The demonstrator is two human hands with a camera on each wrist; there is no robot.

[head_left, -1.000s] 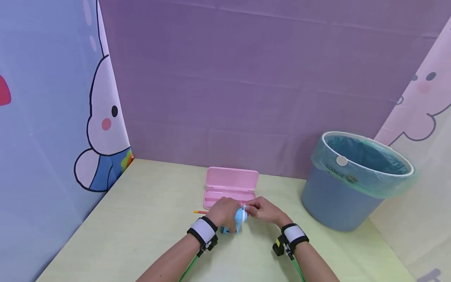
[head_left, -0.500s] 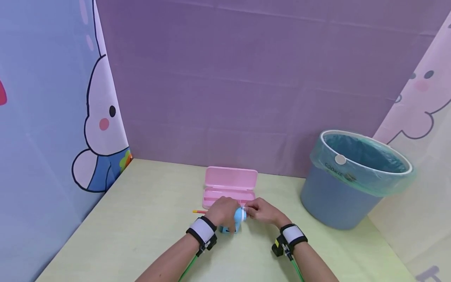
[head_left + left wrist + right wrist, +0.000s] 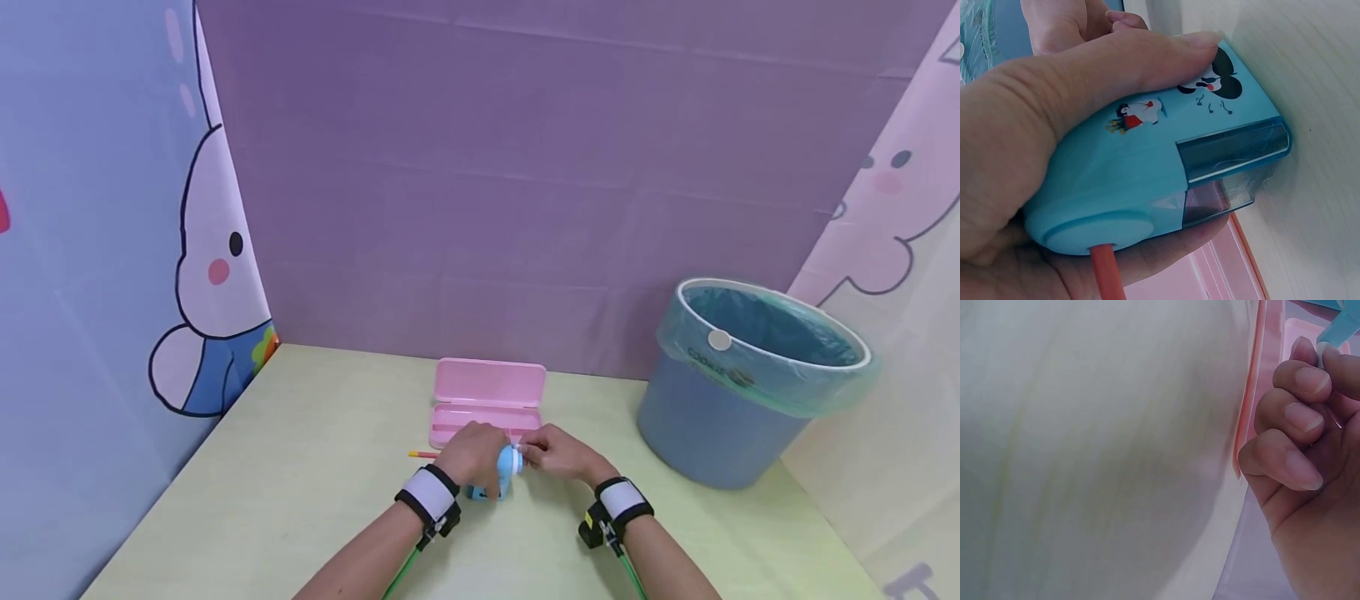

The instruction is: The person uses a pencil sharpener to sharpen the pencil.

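Note:
My left hand [image 3: 474,454] grips a light blue crank pencil sharpener [image 3: 1141,159] with cartoon figures and a see-through shavings drawer [image 3: 1235,153]. The thumb lies along its printed side; other fingers pass behind the body. A red pencil [image 3: 1107,272] is stuck into the round front of the sharpener, and its yellow-tipped end points left in the head view. On the opposite side, my right hand [image 3: 562,454] pinches the white knob [image 3: 1320,355] of the blue crank arm [image 3: 1339,328] between thumb and forefinger. The remaining right fingers are curled toward the palm.
Just behind the hands, a pink pencil case [image 3: 491,383] lies with its lid raised. A blue waste bin [image 3: 720,425] with a greenish liner stands at the right. A purple cloth [image 3: 480,208] hangs along the table's [image 3: 322,467] back edge.
The head view has shifted slightly. Both hands keep their holds almost in place, and the blue crank end beside the right fingertips sits a little lower than a second ago.

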